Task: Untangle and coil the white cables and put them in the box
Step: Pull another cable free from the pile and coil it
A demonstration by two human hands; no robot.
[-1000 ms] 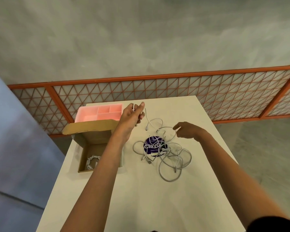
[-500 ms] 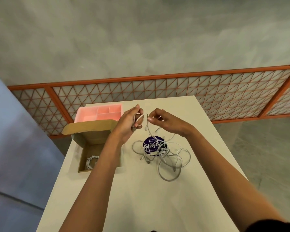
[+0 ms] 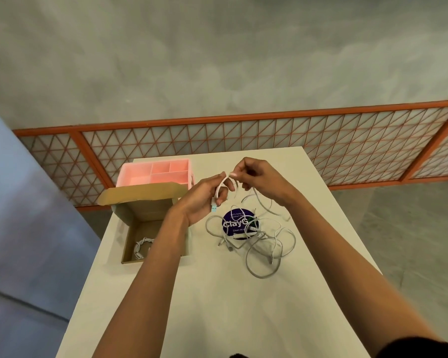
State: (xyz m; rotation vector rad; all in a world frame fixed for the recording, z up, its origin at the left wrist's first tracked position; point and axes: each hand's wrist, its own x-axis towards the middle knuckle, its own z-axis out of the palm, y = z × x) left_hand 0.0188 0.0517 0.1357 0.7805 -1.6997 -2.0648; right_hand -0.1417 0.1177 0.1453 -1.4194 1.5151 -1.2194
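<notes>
Head view, single frame.

The left grip (image 3: 204,196) and right grip (image 3: 260,178), both bare hands, are raised together above the far half of the worktop (image 3: 217,306). One white cable (image 3: 219,188) is held between them. The left grip is clenched around it, fingers curled, and the plug (image 3: 214,208), tipped in pale blue, hangs just below the fist. The right grip pinches the same cable between thumb and forefinger, close to the left fingertips, so that a short arc is formed between the two. From the right grip the cable trails down towards the worktop.

The remaining white cables (image 3: 259,236) lie in a loose tangle of overlapping loops on the worktop, below and slightly right of the grips. Part of the tangle lies across a round purple disc (image 3: 233,223) with white lettering.

The cardboard box (image 3: 150,210) stands open at the left edge of the worktop, flap raised at the rear. One coiled cable (image 3: 141,248) is seen inside, on the bottom at the left. The right part of the box is hidden by the left forearm (image 3: 161,254).

A pink divided tray (image 3: 135,174) sits just behind the box flap; contact cannot be determined. An orange lattice railing (image 3: 269,140) runs beyond the worktop.
</notes>
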